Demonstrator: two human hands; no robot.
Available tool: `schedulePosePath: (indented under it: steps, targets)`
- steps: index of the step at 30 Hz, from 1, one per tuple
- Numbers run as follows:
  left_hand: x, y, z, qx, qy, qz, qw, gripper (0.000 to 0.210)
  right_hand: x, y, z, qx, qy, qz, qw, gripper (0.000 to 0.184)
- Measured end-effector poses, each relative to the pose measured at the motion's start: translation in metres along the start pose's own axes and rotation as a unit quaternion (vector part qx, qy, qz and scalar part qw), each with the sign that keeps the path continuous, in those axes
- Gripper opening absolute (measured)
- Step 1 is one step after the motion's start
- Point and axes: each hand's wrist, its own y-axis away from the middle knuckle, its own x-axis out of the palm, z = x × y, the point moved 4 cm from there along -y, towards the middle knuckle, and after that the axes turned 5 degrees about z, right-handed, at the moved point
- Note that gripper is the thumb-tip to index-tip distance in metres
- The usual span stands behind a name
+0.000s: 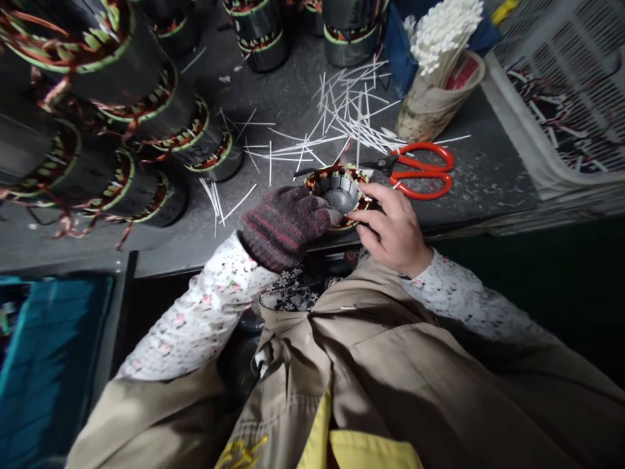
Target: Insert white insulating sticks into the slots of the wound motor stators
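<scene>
A motor stator with copper windings and a pale slotted inner wall stands at the bench's near edge. My left hand, in a dark grey and maroon glove with bare fingertips, grips its left side, fingers reaching over the rim into the bore. On the right side, my bare right hand has its bent fingers closed on the winding rim; the thumb is lower, near the front. Just beyond the right hand lie red-handled scissors, blades toward the stator. Thin white sticks are scattered behind the stator.
Stacked stators rise at the left, and more stators stand at the back. A worn cup holds a bundle of white sticks. To the right is a white plastic basket with wire scraps; a teal crate sits lower left.
</scene>
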Motion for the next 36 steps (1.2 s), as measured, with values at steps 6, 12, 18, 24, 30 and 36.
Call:
schedulePosePath:
  steps: [6,12,18,24,30,36]
  targets:
    - [-0.017,-0.012,-0.01,0.147,-0.156,-0.021,0.977,0.021,-0.022,-0.025,-0.023,0.008,-0.074,-0.103,0.992,0.006]
    - [0.0,-0.011,-0.002,0.148,-0.019,-0.022,0.989,0.026,-0.045,-0.078,-0.153,0.169,-0.011,-0.238,0.956,0.018]
    - [0.03,0.002,-0.01,0.013,0.032,-0.174,0.984,0.02,-0.05,-0.105,-0.191,0.182,0.062,-0.141,0.971,0.019]
    - [0.04,0.007,-0.029,-0.056,0.011,-0.262,0.963,0.02,-0.063,-0.058,-0.083,0.071,-0.011,-0.167,0.983,0.009]
    - [0.042,0.01,-0.028,-0.071,-0.002,-0.256,0.964,0.025,-0.043,0.008,0.009,-0.104,-0.078,-0.047,0.99,0.015]
    - [0.043,0.01,-0.028,-0.066,0.01,-0.261,0.963,0.035,-0.038,0.035,0.022,-0.073,-0.171,-0.036,0.982,0.013]
